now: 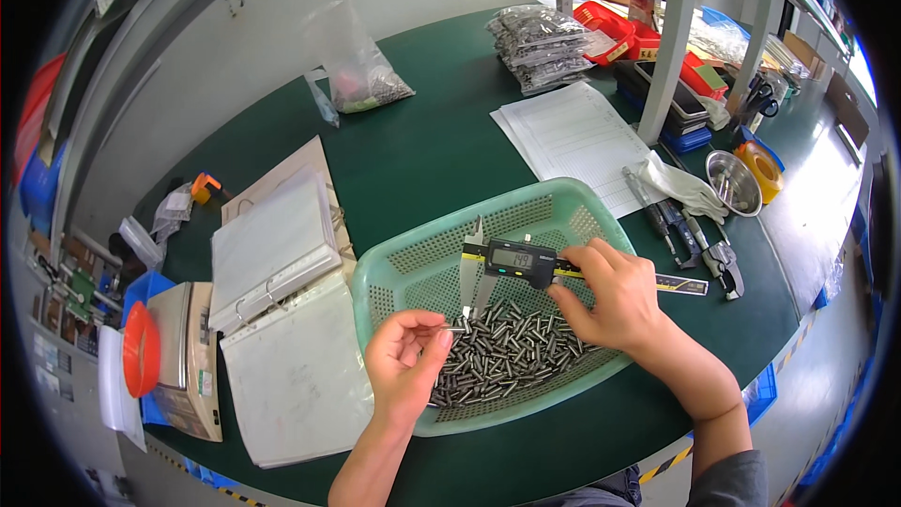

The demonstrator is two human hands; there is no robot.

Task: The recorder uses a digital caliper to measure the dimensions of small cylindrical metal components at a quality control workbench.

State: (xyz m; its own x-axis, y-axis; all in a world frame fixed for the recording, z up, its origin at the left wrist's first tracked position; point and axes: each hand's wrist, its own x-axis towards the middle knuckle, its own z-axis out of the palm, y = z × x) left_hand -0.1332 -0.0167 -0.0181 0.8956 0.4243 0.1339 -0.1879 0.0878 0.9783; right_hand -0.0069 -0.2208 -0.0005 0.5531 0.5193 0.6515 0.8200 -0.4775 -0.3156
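My right hand (615,296) is closed around the beam of a digital caliper (522,261), its thumb by the slider. The caliper lies level over the basket with its long jaws pointing down and a narrow gap between them. Beside the jaw tips, my left hand (408,357) pinches a small metal pin (454,329) between thumb and fingertips. Whether the pin touches the jaws I cannot tell. Below both hands, a pale green perforated plastic basket (507,421) holds a heap of similar short metal pins (516,357).
Left of the basket lies an open ring binder (296,376), with a scale (183,357) beyond it. Paper sheets (572,136), stacked bags of parts (540,42) and a clear bag (366,80) lie behind. Measuring tools (680,230), a white glove (683,186) and a metal bowl (734,183) are at right.
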